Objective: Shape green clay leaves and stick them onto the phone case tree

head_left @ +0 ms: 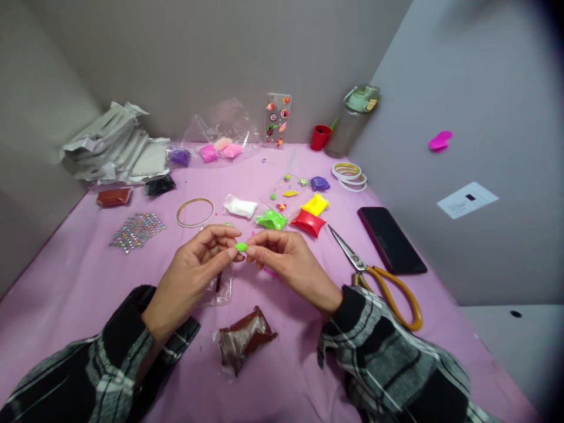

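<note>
Between my fingertips is a small, bright green piece of modelling clay (pixel 241 247), pointed toward its ends. My left hand (pixel 198 264) pinches one end with thumb and forefinger; my right hand (pixel 286 258) pinches the other. Just beyond them lie a green clay packet (pixel 272 220), a white one (pixel 240 207), a red one (pixel 308 224) and a yellow one (pixel 315 204). Under my left hand a clear plastic sheet (pixel 224 291) is partly hidden, with a thin dark brown strip on it. Nearer to me rests a brown clay packet (pixel 247 339).
Scissors (pixel 361 264) and a phone (pixel 392 239) lie at the right. Behind are a decorated clear phone case (pixel 278 120), a red cup (pixel 321 137), a bottle (pixel 352 121) and tape rolls (pixel 349 176). Rhinestones (pixel 137 231), a bangle (pixel 195 212) and stacked white packs (pixel 114 147) occupy the left.
</note>
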`<state>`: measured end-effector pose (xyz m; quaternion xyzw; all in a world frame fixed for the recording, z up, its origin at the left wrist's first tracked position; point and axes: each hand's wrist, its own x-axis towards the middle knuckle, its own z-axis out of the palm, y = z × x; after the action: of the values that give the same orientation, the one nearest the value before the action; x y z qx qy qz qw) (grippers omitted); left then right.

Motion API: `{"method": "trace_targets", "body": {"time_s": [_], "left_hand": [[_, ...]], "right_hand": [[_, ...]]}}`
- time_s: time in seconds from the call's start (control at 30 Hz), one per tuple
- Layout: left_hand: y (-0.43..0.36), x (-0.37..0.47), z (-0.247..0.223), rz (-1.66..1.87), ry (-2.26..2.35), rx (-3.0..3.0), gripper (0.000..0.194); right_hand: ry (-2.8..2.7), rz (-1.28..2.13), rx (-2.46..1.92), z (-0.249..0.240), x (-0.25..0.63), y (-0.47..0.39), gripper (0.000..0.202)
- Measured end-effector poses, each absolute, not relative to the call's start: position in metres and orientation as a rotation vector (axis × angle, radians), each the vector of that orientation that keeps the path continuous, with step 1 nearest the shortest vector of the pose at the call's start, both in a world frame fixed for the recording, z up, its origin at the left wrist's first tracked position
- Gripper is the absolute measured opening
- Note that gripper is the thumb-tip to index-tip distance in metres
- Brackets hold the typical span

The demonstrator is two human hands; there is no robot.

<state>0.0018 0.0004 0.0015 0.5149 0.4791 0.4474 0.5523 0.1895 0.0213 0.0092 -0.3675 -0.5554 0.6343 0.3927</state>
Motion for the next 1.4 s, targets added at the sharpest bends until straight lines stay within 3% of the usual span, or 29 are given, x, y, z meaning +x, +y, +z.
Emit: {"method": "trace_targets", "body": {"time_s": [0.4, 0.8, 1.13, 1.4], "left_hand": [[0.001, 0.000, 0.006, 1.126, 1.136, 1.177, 0.014], [0.005, -0.003, 0.010, 1.393, 1.146, 1.153, 0.012], [0.004, -0.006, 0.007, 1.071, 1.144, 1.403, 0.021], [0.003, -0.004, 0.004, 1.021, 1.159, 1.397, 0.021]], "right_hand": [[-1.296, 1.655, -0.830, 0.008, 0.189, 0.022, 0.018], [-1.198, 1.721, -0.807, 0.004, 0.192, 0.024, 0.010], [-1.190, 1.849, -0.836, 0.001, 0.190, 0.023, 0.014], [-1.257, 1.785, -0.882, -0.003, 0.190, 0.026, 0.019]]}}
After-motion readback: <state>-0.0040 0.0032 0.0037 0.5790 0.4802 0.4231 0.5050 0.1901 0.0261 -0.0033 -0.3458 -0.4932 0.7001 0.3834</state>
